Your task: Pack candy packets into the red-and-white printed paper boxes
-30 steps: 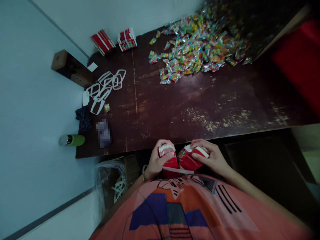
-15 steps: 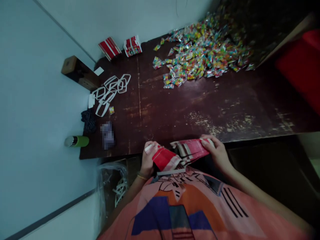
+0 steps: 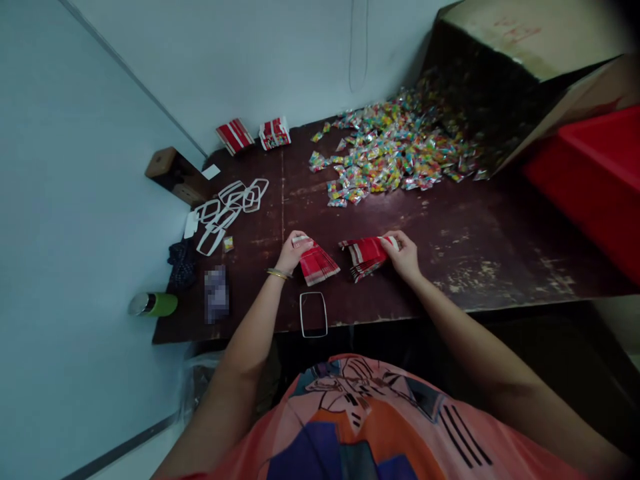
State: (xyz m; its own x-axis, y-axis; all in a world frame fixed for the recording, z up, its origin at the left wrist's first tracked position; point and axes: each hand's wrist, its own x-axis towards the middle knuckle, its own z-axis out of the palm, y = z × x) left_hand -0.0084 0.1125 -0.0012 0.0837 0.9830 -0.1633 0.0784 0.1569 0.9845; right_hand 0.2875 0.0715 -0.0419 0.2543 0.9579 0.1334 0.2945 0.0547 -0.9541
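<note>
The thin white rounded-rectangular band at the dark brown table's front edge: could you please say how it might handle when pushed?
The band is probably light, being a narrow strip around an open middle. It may flex, as similar white loops look skewed. Pushed outward, it could fall, since one end appears to overhang the table.

At frame centre, holds a fanned red stack (image 3: 319,263) in the left hand (image 3: 294,251), a second red stack (image 3: 369,253) in the right hand (image 3: 405,257). Includes white loop (image 3: 325,313) below, wrapped sweets (image 3: 390,157) upper right.
</note>
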